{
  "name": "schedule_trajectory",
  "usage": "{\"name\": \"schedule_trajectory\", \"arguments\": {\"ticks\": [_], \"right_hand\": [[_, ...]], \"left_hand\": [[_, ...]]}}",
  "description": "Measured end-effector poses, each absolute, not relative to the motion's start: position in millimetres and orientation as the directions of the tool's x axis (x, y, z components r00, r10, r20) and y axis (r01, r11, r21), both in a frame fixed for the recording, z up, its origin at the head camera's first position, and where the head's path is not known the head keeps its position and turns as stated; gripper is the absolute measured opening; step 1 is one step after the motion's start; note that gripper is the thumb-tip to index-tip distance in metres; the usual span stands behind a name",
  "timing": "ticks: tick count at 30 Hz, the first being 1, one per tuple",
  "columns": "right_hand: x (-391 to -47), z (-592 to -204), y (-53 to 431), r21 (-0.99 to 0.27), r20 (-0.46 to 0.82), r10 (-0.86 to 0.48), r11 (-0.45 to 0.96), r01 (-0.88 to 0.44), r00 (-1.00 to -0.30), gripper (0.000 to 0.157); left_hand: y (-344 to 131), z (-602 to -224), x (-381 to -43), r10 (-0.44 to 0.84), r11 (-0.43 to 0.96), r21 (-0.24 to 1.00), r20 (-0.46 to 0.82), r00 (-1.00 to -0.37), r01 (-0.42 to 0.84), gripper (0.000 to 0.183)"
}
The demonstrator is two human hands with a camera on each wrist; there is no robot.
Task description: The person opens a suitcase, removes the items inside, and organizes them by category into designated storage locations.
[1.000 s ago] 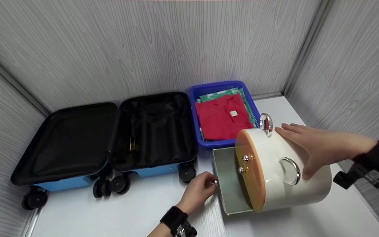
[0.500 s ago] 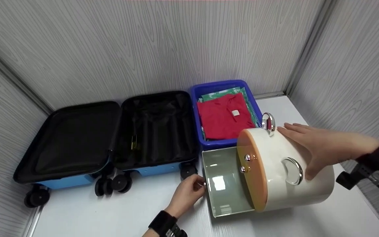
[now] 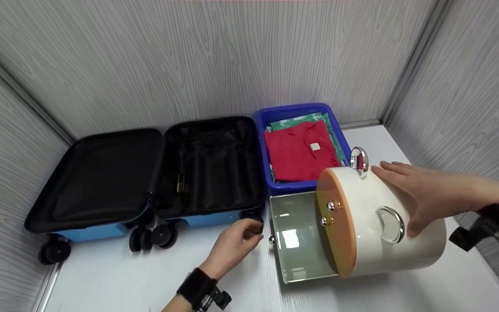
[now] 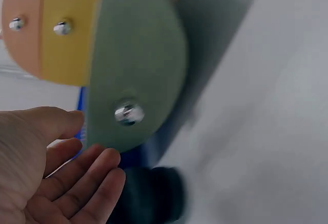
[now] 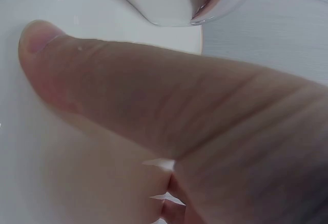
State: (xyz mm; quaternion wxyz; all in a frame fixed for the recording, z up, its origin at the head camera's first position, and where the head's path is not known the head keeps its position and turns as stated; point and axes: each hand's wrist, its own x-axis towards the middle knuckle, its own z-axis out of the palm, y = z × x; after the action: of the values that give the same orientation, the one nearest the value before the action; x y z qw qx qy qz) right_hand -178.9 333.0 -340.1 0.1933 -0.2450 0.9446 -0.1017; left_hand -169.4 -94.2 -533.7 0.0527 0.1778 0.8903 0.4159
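Observation:
A white drawer box (image 3: 371,255) with a rounded body and an orange and yellow front lies at the right in the head view. Its green drawer (image 3: 306,247) is pulled out toward the left, and nothing shows inside. Just left of the drawer's silver knob (image 3: 272,239), my left hand (image 3: 232,247) hovers apart from it, fingers loosely bent and holding nothing. In the left wrist view the knob stands free on the green drawer front (image 4: 133,44). My right hand (image 3: 429,195) rests on the box's white top with spread fingers, beside a silver handle (image 3: 392,225).
Behind the drawer stands a blue basket (image 3: 263,147) with a folded red garment (image 3: 295,154) and green cloth beneath. At the left an unfolded black-lined suitcase (image 3: 106,177) with blue shell and black wheels lies on the white surface. Grey panel walls enclose the back and sides.
The drawer has slid further out to the left. My left hand has let go of the knob and drawn away leftward. My right hand stays on the box.

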Motion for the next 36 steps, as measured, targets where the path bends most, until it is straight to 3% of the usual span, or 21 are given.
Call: {"name": "schedule_trajectory", "arguments": {"ticks": [8,17,26,31,36], "right_hand": [[-180,-341,333,-0.287,-0.322,-0.500,0.861,-0.420,-0.804,0.138],[-179,-341,333,-0.296,-0.321,-0.504,0.858,-0.420,-0.802,0.138],[-179,-341,334,-0.286,-0.308,-0.506,0.857,-0.428,-0.806,0.138],[-179,-342,334,-0.284,-0.319,-0.504,0.859,-0.427,-0.802,0.139],[-180,-343,334,-0.293,-0.301,-0.519,0.849,-0.441,-0.800,0.139]], "left_hand": [[-138,-485,-205,0.263,0.699,0.656,0.133,-0.955,0.284,0.026],[-178,-463,-246,0.182,0.773,0.598,0.112,-0.977,0.213,0.028],[-209,-457,-280,0.141,0.858,0.492,0.043,-0.989,0.144,0.039],[-228,-461,-298,0.151,0.907,0.400,-0.014,-0.988,0.133,0.037],[-242,-471,-314,0.120,0.913,0.398,-0.061,-0.991,0.086,0.030]]}}
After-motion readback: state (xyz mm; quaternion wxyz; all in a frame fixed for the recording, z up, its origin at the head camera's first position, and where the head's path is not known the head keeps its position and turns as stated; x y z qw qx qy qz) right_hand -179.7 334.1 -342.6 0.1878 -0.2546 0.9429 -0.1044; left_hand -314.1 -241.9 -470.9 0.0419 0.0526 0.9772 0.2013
